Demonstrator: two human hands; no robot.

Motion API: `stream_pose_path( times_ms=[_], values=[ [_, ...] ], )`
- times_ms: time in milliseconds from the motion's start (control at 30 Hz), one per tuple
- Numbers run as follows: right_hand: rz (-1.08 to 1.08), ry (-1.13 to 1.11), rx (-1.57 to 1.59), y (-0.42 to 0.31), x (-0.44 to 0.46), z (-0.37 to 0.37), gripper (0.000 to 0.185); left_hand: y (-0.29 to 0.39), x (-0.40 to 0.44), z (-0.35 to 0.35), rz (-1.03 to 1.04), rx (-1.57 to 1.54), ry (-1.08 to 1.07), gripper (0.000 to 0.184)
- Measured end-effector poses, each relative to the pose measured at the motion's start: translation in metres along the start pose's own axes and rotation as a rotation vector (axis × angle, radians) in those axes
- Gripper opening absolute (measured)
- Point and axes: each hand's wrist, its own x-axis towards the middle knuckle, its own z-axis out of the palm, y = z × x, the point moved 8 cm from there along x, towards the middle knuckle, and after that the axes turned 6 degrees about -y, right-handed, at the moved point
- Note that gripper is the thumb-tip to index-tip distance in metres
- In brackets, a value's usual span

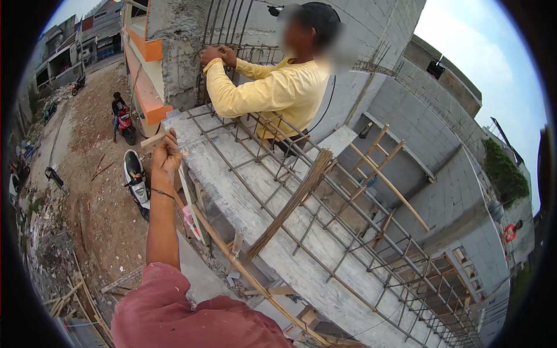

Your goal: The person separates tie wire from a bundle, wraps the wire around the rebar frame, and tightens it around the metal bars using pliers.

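We hold a wood strip (152, 140) pinched in our left hand (167, 153), by a corner of the slab (235, 198); our right hand's grip we cannot tell. Rebar (371, 268) and a rod bundle (289, 205) lie over the slab; a co-worker (290, 93) in yellow is beyond it.

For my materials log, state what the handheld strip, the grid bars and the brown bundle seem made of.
Strip: probably bare wood, pale and matt. Grid bars: likely steel, dull brownish-grey, long, slim. Bundle: matt brown; rusty wire or sticks, unclear.
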Motion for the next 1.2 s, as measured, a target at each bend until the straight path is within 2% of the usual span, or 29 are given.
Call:
stream_pose_path(
  times_ms=[100, 133, 167, 200, 233, 267, 300, 367, 433, 467, 500, 567, 633, 667, 700, 733, 767, 800, 833, 867, 900, 933, 967, 1033, 1067, 1100, 1167, 1200],
  values=[
    [0.079, -0.049, -0.053, -0.039, 0.008, 0.001, 0.011, 0.04, -0.011, -0.001, -0.092, -0.01, 0.015, 0.021],
    [0.032, -0.043, -0.066, -0.044, 0.009, -0.001, 0.013, 0.074, -0.009, -0.015, -0.109, 0.157, 0.039, 0.019],
    [-0.059, -0.005, -0.08, -0.054, 0.01, -0.002, 0.016, 0.097, -0.014, -0.022, 0.025, 0.589, 0.164, 0.023],
    [-0.074, -0.046, -0.15, -0.059, 0.009, -0.003, 0.016, 0.126, -0.033, -0.024, 0.258, 1.458, 0.392, 0.03],
    [-0.22, -0.001, -0.057, -0.069, 0.007, -0.006, 0.018, 0.111, -0.054, -0.023, 0.189, 1.795, 0.449, 0.039],
    [-0.156, -0.035, -0.188, -0.077, 0.007, -0.009, 0.024, 0.178, -0.049, -0.057, 0.22, 2.098, 0.524, 0.046],
    [-0.302, 0.008, -0.2, -0.077, 0.005, -0.014, 0.032, 0.123, -0.076, -0.006, 0.348, 2.838, 0.534, 0.054],
    [-0.343, 0.006, -0.314, -0.086, 0.002, -0.023, 0.034, 0.033, -0.114, 0.048, 0.483, 2.749, 0.175, 0.061],
    [-0.366, 0.017, -0.394, -0.099, -0.001, -0.028, 0.031, -0.106, -0.148, 0.088, -0.163, 2.371, -0.317, 0.066],
    [-0.353, 0.025, -0.389, -0.103, 0.0, -0.032, 0.031, -0.187, -0.175, 0.1, -0.37, 2.135, -0.59, 0.074],
    [-0.427, 0.07, -0.348, -0.115, 0.0, -0.036, 0.027, -0.244, -0.206, 0.096, -0.592, 1.929, -0.74, 0.081],
    [-0.509, 0.106, -0.311, -0.128, 0.004, -0.04, 0.024, -0.347, -0.28, 0.084, -0.993, 1.415, -0.715, 0.089],
    [-0.495, 0.465, -0.18, -0.133, 0.002, -0.073, 0.011, -0.389, -0.343, 0.064, -1.32, 1.021, -0.5, 0.075],
    [-0.624, 0.663, -0.268, -0.139, -0.004, -0.087, 0.011, -0.387, -0.342, 0.062, -1.31, 1.022, -0.525, 0.075],
    [-0.64, 0.68, -0.276, -0.136, -0.005, -0.094, 0.011, -0.38, -0.353, 0.048, -1.511, 1.065, -0.468, 0.068],
    [-0.61, 0.886, -0.13, -0.123, -0.019, -0.115, 0.013, -0.369, -0.362, 0.034, -1.715, 1.105, -0.402, 0.062],
    [-0.571, 1.085, 0.024, -0.106, -0.034, -0.132, 0.016, -0.363, -0.355, 0.028, -1.718, 1.104, -0.423, 0.062],
    [-0.574, 1.097, 0.021, -0.1, -0.039, -0.136, 0.016, -0.355, -0.347, 0.024, -1.714, 1.132, -0.524, 0.055],
    [-0.562, 1.194, 0.187, -0.084, -0.048, -0.146, 0.018, -0.351, -0.344, 0.02, -1.704, 1.156, -0.622, 0.048],
    [-0.55, 1.285, 0.354, -0.07, -0.054, -0.153, 0.02, -0.347, -0.346, 0.013, -1.701, 1.151, -0.634, 0.048],
    [-0.559, 1.29, 0.348, -0.067, -0.052, -0.149, 0.02, -0.344, -0.332, 0.011, -1.48, 1.111, -0.544, 0.04],
    [-0.522, 1.186, 0.36, -0.065, -0.039, -0.134, 0.019, -0.341, -0.316, 0.012, -1.258, 1.06, -0.452, 0.034],
    [-0.482, 1.078, 0.37, -0.062, -0.023, -0.115, 0.019, -0.354, -0.313, 0.015, -1.252, 1.055, -0.458, 0.034],
    [-0.468, 0.672, 0.373, -0.067, 0.019, -0.051, 0.019, -0.384, -0.276, 0.044, -0.818, 0.709, -0.356, 0.024],
    [-0.424, 0.438, 0.406, -0.06, 0.04, -0.011, 0.02, -0.392, -0.261, 0.048, -0.732, 0.596, -0.33, 0.022],
    [-0.486, 0.31, 0.367, -0.06, 0.054, 0.022, 0.02, -0.399, -0.245, 0.051, -0.644, 0.483, -0.303, 0.021],
    [-0.487, 0.268, 0.344, -0.044, 0.073, 0.066, 0.02, -0.399, -0.214, 0.044, -0.575, 0.473, -0.176, 0.02],
    [-0.478, 0.216, 0.332, -0.044, 0.076, 0.077, 0.02, -0.407, -0.206, 0.045, -0.588, 0.492, -0.18, 0.021]
  ],
)
